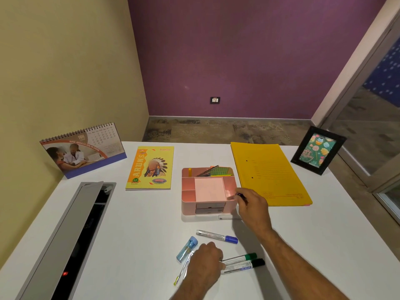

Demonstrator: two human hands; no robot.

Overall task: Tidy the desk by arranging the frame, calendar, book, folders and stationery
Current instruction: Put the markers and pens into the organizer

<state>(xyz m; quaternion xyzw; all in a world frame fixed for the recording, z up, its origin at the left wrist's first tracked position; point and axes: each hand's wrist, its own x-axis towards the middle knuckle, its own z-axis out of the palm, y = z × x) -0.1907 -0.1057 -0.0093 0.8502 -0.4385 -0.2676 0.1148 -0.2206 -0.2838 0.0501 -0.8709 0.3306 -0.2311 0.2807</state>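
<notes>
A pink desk organiser [188,191] stands mid-desk with a ruler and sticky notes in its back slot. My right hand [252,210] pinches a small dark pen at the organiser's right rim. My left hand [205,262] lies curled on the desk over a pen [180,274] and touches the green marker [240,257] and black marker [242,267]. A blue-capped marker [216,236] and a blue lead case [187,249] lie nearby. The calendar [84,151] stands back left, the yellow book [150,167] beside it, yellow folders [268,172] to the right, and the black frame [318,150] stands far right.
An open grey cable tray [65,234] runs along the desk's left side. A white marker [225,217] lies just in front of the organiser. The desk's right edge [357,213] borders a glass door. White desk surface shows between the objects.
</notes>
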